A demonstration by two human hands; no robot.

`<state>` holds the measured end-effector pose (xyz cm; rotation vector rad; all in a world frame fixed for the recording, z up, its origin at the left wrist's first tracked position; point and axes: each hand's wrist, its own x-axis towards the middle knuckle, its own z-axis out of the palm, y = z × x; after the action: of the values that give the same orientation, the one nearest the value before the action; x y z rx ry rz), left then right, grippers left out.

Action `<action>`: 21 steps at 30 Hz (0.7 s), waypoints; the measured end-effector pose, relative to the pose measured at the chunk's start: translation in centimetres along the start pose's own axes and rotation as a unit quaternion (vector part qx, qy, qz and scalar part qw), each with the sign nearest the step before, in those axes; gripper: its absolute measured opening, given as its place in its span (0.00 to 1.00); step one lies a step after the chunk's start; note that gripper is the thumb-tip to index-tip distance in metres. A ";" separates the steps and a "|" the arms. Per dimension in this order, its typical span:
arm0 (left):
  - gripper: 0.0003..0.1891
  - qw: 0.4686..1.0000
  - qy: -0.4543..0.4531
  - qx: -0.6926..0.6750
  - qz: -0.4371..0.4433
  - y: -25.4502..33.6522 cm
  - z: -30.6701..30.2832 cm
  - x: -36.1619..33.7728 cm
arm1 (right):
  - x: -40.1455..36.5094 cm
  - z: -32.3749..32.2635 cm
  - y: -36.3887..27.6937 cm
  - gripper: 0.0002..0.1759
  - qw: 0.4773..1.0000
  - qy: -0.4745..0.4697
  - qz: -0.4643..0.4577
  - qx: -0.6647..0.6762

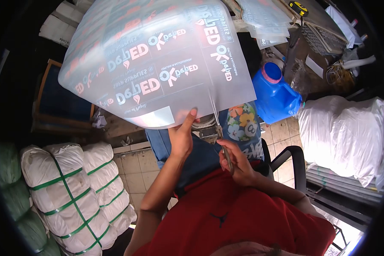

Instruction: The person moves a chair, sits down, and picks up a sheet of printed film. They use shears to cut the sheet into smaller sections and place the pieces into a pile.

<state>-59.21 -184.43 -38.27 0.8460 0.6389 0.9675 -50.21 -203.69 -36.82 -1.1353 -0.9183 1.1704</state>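
Two hands: both at work on one printed sheet (158, 64).
Left hand (181, 138): pinches the sheet's lower edge, thumb on top.
Right hand (239, 164): closed round scissors (219, 128), blades in the sheet.
Sheet: held up, near a blue jug (275, 96).

— Where is the sheet (158, 59)?
— In front of the person, above the lap. The left hand (181, 136) grips its lower edge, and the scissors (219, 128) in the right hand (237, 162) meet that edge just to the right.
— And around it?
— The jug (277, 94) stands right of the sheet, below the worktop (311, 38). A stuffed bag (345, 132) lies farther right. Strapped bundles (72, 192) are stacked on the floor (136, 166) at the left, with a frame (59, 98) behind them.
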 end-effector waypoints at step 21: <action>0.19 1.000 -0.007 -0.029 0.003 0.8 0.2 -0.6 | 2.3 0.6 1.3 0.28 0.995 0.018 -0.073 0.063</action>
<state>-59.72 -184.80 -37.42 0.8022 0.5940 0.9811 -50.63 -201.34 -37.98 -0.9690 -0.8727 1.0699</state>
